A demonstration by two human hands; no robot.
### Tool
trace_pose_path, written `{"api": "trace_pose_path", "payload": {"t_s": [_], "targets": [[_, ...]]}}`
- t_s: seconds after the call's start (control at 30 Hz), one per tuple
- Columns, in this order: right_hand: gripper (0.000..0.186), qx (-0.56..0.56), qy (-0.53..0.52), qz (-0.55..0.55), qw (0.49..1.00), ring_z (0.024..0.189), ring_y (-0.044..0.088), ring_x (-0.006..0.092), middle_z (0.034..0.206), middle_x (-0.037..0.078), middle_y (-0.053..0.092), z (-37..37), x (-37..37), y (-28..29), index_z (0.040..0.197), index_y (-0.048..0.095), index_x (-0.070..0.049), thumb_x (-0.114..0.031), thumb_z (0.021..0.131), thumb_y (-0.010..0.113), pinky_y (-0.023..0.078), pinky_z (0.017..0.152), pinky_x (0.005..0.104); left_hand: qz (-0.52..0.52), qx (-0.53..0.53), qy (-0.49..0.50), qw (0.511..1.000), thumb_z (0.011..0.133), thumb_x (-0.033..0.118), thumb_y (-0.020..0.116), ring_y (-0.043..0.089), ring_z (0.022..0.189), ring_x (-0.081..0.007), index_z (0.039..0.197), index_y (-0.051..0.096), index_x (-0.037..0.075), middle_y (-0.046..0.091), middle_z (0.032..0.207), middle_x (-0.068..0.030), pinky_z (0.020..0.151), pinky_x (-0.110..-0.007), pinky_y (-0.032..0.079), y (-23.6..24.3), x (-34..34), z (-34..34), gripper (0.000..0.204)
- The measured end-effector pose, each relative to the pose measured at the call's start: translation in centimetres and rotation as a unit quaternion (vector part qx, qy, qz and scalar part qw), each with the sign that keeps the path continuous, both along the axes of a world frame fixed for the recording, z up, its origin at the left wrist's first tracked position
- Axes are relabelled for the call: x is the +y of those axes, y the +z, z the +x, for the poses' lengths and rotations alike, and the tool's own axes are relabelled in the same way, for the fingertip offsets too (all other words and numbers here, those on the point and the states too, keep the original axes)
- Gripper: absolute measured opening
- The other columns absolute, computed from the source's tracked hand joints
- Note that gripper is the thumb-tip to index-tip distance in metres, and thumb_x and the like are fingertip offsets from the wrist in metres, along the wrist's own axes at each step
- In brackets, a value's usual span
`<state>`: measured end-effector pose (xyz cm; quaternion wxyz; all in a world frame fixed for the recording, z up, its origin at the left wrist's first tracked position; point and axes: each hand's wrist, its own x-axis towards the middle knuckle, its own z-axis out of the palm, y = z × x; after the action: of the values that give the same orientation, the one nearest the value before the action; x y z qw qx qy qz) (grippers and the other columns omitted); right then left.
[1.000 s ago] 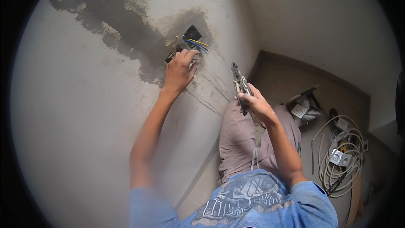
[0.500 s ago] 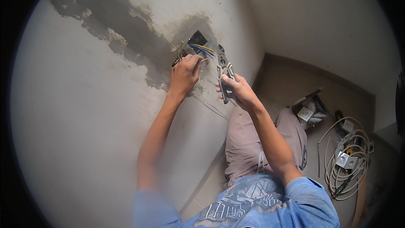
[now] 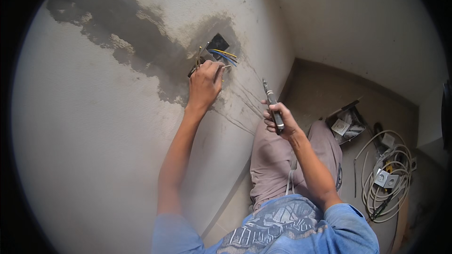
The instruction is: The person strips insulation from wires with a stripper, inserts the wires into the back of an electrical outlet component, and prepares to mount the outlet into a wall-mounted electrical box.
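Observation:
My left hand (image 3: pixel 203 85) is up at the open wall box (image 3: pixel 218 40), fingers pinched on a thin pale wire (image 3: pixel 226 67) at the box's lower part. Blue and yellow wires (image 3: pixel 227 54) hang out of the opening, with more wire ends to its left, partly hidden by my fingers. My right hand (image 3: pixel 286 119) grips dark-and-light wire pliers (image 3: pixel 270 98), jaws up, turned edge-on, a short way below and right of the box and apart from the wires.
Rough grey plaster (image 3: pixel 136 33) runs diagonally across the white wall. On the floor by my bent knees (image 3: pixel 270 155) lie a dark box (image 3: pixel 353 134) of small parts and coiled cable (image 3: pixel 367 188) with white sockets (image 3: pixel 381 178). A wall corner (image 3: pixel 294 56) is at right.
My right hand rose with the pliers to beside the wires, then moved back down and right, turning them edge-on. My left hand stays at the box.

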<state>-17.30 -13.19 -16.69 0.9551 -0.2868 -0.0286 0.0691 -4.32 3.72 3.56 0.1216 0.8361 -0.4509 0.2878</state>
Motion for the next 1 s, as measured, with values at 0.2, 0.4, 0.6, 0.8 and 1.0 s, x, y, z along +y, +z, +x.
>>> {"api": "trace_pose_path", "payload": {"t_s": [0.2,0.4,0.6,0.8,1.0], "targets": [[0.024,0.053,0.004,-0.127,0.991,0.065,0.063,0.0154,0.089,0.008,0.067,-2.4,-2.0,-0.4,0.113,0.055,-0.002,-0.018,0.096,0.050,0.055,0.056,0.0298,0.014,0.021,0.015,1.000,0.091,0.010,0.069,0.067,0.090,-0.0314,0.104,0.071,0.006,0.068,0.096,-0.0106,0.079,-0.042,0.052,-0.2,0.1,-0.3,0.013],[0.017,0.007,0.027,-0.066,0.997,0.073,0.073,0.0251,0.095,0.020,0.069,-5.0,-1.7,2.5,0.108,0.054,0.001,-0.012,0.098,0.055,0.063,0.065,0.0374,-0.103,0.059,-0.042,0.992,0.094,0.009,0.068,0.068,0.099,-0.0262,0.116,0.071,0.005,0.070,0.098,-0.0114,0.088,-0.037,0.053,-2.0,-1.1,-6.0,0.022],[0.029,-0.080,0.103,-0.029,0.991,0.122,0.064,0.0401,0.131,0.032,0.061,-7.0,-1.8,3.5,0.112,0.062,0.005,-0.015,0.093,0.057,0.060,0.095,0.0454,-0.259,0.615,-0.047,0.744,0.104,0.027,0.060,0.066,0.092,-0.0131,0.115,0.068,0.002,0.071,0.102,-0.0064,0.081,-0.030,0.054,-8.2,-1.3,-10.2,0.028],[0.044,-0.076,0.126,0.031,0.989,0.124,0.062,0.0430,0.129,0.028,0.060,-7.9,-1.4,3.9,0.129,0.055,0.008,-0.012,0.090,0.055,0.061,0.096,0.0459,-0.308,0.799,-0.058,0.513,0.107,0.040,0.056,0.060,0.076,-0.0059,0.108,0.066,0.004,0.068,0.094,-0.0016,0.067,-0.022,0.050,-9.1,-0.7,-10.8,0.037],[0.045,-0.092,0.154,0.033,0.983,0.123,0.061,0.0462,0.123,0.024,0.061,-8.1,-1.5,4.1,0.130,0.049,0.011,-0.008,0.089,0.054,0.062,0.093,0.0473,-0.296,0.828,-0.096,0.466,0.107,0.044,0.052,0.058,0.067,-0.0066,0.110,0.065,0.004,0.068,0.089,-0.0049,0.056,-0.022,0.048,-9.0,-0.5,-11.2,0.042]]}}
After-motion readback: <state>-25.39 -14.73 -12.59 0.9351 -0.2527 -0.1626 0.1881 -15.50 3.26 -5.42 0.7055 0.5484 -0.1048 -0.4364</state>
